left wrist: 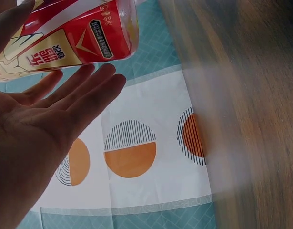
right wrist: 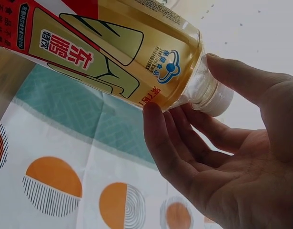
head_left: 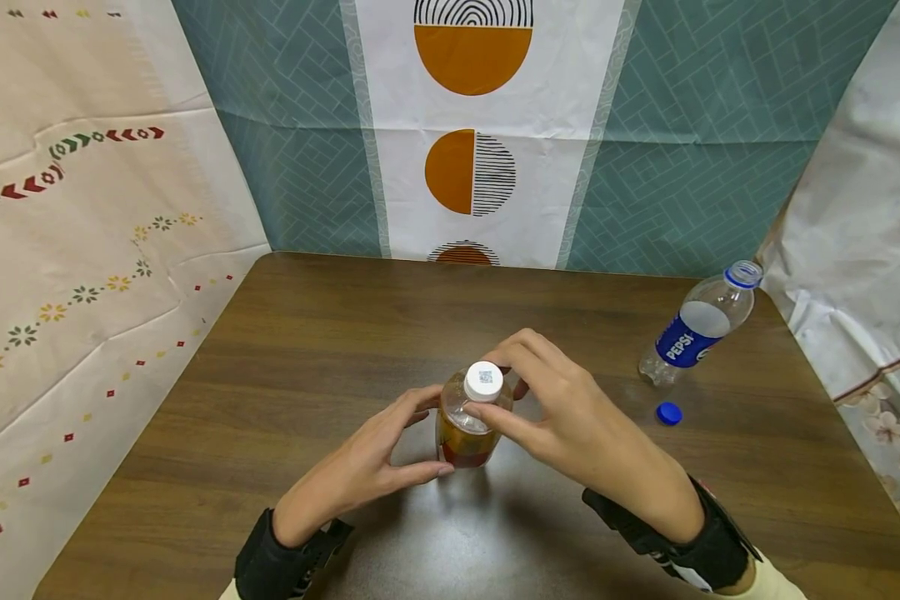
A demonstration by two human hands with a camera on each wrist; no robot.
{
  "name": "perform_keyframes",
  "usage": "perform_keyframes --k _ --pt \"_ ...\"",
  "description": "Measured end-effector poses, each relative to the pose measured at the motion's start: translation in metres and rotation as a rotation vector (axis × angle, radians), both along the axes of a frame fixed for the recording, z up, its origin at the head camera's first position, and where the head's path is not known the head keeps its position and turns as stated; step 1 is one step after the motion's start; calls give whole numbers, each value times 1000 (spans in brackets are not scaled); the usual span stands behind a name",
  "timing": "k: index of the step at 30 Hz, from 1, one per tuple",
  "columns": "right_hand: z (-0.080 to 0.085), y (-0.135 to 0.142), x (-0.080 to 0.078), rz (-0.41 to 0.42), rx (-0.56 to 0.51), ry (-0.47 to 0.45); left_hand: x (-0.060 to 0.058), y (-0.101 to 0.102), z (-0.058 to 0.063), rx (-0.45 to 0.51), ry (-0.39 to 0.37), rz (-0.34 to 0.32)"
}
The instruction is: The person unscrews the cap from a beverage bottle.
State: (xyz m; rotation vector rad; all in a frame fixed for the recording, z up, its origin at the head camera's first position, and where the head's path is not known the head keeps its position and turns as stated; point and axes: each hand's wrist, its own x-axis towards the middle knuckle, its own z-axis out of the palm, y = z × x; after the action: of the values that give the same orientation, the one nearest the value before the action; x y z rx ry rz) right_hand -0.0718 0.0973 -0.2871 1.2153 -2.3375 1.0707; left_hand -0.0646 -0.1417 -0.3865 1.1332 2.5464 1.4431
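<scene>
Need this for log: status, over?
Left grip open beside bottle, right grip around its top. Bottle upright, capped. Pepsi bottle, blue cap to the right, clear.

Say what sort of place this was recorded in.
Probably a makeshift indoor filming corner: a wood-look table with a teal-and-white patterned cloth hanging behind it and a pale printed cloth along its left side.

Tabletop [head_left: 468, 542] glare (2 dimmer wrist views)
</scene>
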Motion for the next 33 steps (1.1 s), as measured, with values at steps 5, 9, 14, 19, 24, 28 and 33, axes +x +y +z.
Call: perform_keyframes --k 5,9,14,19,24,28,33 --pt "0 -2 2 0 -3 -5 0 0 -1 -10 -12 10" --pt "-1 -5 2 -4 -14 2 -1 0 -3 -9 -6 18" --pt "0 -7 2 0 -23 -3 2 3 6 9 3 11" --pt "0 -9 2 6 -33 -3 -1 2 2 2 5 21" --pt "0 -11 2 11 -39 1 -4 1 -5 3 32 27" --pt "1 -12 2 20 -48 5 -4 1 -5 0 50 35" --pt "0 -13 2 28 -57 -1 -2 0 -3 -21 56 52"
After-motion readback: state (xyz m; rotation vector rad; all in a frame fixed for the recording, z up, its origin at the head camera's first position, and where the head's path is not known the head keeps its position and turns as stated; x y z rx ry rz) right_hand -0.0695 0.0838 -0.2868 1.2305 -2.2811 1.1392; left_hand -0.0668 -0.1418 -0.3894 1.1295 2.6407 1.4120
